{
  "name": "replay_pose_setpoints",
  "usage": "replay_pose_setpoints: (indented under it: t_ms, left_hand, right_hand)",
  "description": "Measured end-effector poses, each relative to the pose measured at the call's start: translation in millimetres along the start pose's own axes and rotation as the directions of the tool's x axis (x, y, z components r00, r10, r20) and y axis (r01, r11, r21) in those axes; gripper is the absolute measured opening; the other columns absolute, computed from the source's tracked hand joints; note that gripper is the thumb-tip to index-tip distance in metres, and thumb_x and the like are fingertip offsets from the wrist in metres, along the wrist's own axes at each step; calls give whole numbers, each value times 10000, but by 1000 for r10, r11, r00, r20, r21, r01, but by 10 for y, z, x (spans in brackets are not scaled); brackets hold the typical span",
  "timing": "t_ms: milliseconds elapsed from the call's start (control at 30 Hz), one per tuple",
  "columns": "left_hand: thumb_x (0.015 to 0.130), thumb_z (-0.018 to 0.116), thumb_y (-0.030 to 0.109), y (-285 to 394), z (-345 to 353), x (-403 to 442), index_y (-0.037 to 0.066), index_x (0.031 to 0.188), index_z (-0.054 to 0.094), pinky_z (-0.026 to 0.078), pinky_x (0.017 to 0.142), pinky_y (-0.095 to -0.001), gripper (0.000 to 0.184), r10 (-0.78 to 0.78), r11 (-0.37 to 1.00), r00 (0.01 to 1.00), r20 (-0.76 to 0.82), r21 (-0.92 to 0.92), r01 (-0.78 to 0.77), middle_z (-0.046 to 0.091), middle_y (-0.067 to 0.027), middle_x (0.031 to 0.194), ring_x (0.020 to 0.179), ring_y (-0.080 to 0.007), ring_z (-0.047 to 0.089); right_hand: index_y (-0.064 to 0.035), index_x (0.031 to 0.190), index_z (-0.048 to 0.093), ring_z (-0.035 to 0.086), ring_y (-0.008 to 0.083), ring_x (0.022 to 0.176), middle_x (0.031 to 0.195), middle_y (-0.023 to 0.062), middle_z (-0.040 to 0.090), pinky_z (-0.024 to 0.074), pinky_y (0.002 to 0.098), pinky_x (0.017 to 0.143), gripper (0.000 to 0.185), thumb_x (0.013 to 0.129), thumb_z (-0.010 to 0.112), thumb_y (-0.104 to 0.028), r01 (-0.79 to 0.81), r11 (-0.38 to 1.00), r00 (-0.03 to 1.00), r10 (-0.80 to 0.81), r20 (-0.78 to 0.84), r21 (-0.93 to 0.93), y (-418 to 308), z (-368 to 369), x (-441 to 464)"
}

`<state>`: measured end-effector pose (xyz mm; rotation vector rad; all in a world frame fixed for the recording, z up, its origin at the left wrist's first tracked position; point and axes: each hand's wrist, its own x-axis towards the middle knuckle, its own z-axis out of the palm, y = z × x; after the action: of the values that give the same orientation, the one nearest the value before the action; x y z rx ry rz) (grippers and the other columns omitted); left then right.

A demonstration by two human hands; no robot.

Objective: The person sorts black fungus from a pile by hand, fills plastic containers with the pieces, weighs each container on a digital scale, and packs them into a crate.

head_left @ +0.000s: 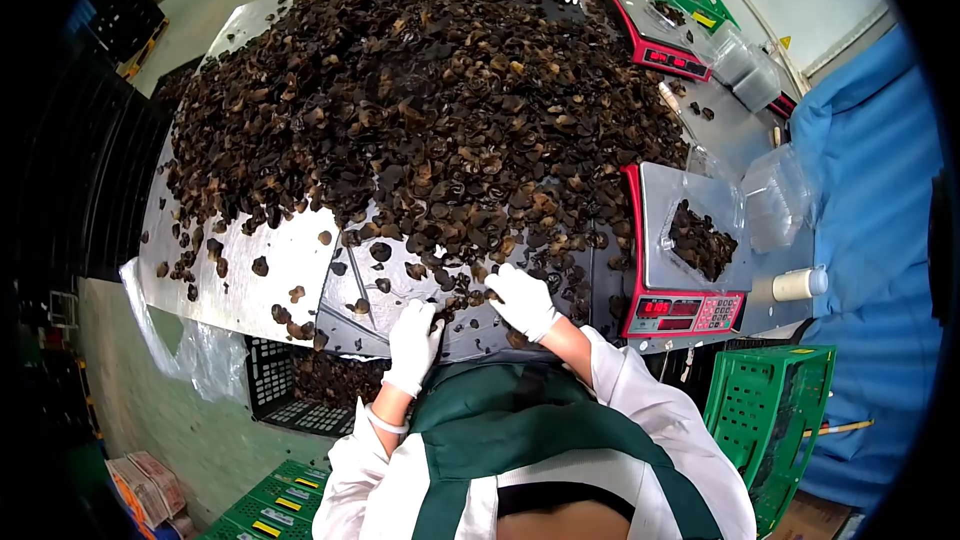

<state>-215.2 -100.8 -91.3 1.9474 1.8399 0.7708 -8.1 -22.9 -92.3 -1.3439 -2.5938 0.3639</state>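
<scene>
The one head view looks forward and steeply down from above the wearer (540,430), at the table's (265,275) near edge, close over that edge and reaching past the far one.

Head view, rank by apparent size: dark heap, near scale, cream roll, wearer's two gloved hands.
Dark heap
Near scale
Left gloved hand, right gloved hand: too alike to rank
Cream roll

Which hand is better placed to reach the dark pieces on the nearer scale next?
Probably the right hand: it is on the same side as the scale and closer to the dark pieces on it. The left hand is farther away.
</scene>
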Motion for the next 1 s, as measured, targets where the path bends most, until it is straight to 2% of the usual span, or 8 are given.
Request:
replay_pose_setpoints:
  t_ms: [133,267,400,567,633,667,867,1000]
  left_hand:
    - [712,680,-16,-51,-20,-111,32,826,535,474,705,-304,191,-131,928,990,-58,-360,101,570,-105,890,802,-247,579]
    - [789,631,-33,-16,-189,-202,28,842,509,462,781,-290,146,-353,809,934,-53,-518,277,623,-111,1022,892,-184,581]
    - [858,528,-47,-203,-241,-374,66,974,466,481,694,-231,173,-549,432,829,111,-811,395,625,-85,1014,893,-135,596]
    - [899,487,18,-298,-310,-373,64,1171,513,475,654,-207,278,-571,311,795,204,-843,440,624,-48,994,855,-103,584]
    - [889,525,27,-339,-293,-343,42,1075,572,469,672,-217,193,-558,443,808,190,-756,483,626,-52,978,869,-113,582]
    - [883,548,33,-313,-307,-292,29,1022,599,471,698,-233,148,-560,543,814,156,-672,503,627,-57,965,876,-126,584]
    - [837,626,60,-259,-211,-39,8,1010,613,470,818,-319,181,-247,934,951,-185,-305,183,614,-122,937,892,-251,602]
    - [794,679,138,-190,-111,47,61,1114,597,480,751,-370,339,-115,993,985,-125,-15,114,560,-117,930,856,-302,572]
  right_hand:
    - [-104,923,582,587,211,745,847,67,564,483,300,634,161,790,661,-148,20,916,978,65,-196,401,281,-77,-34]
    - [-45,961,573,579,116,730,927,59,615,488,247,591,115,874,603,-113,-387,42,888,287,360,921,565,-378,-143]
    - [-13,1009,559,615,203,1065,1114,110,612,524,258,619,153,878,551,-92,-402,-167,852,292,435,900,466,-755,-357]
    - [-73,1003,580,611,133,716,856,63,641,504,268,600,163,844,546,-83,-403,376,915,181,360,835,367,-615,-612]
    - [-127,1111,585,629,226,718,838,95,615,510,342,627,278,835,555,-146,122,821,992,-86,-91,558,281,-295,-669]
    - [-144,1113,578,615,280,755,862,101,585,515,370,628,288,833,573,-209,10,925,991,-59,117,380,148,-361,-728]
    - [-151,1020,549,597,241,826,898,87,536,516,369,625,260,772,610,-202,112,994,944,-107,312,2,-50,-155,-707]
    - [-131,901,545,590,243,821,903,66,542,510,353,666,153,756,595,-137,110,928,994,-111,-16,355,7,-272,-750]
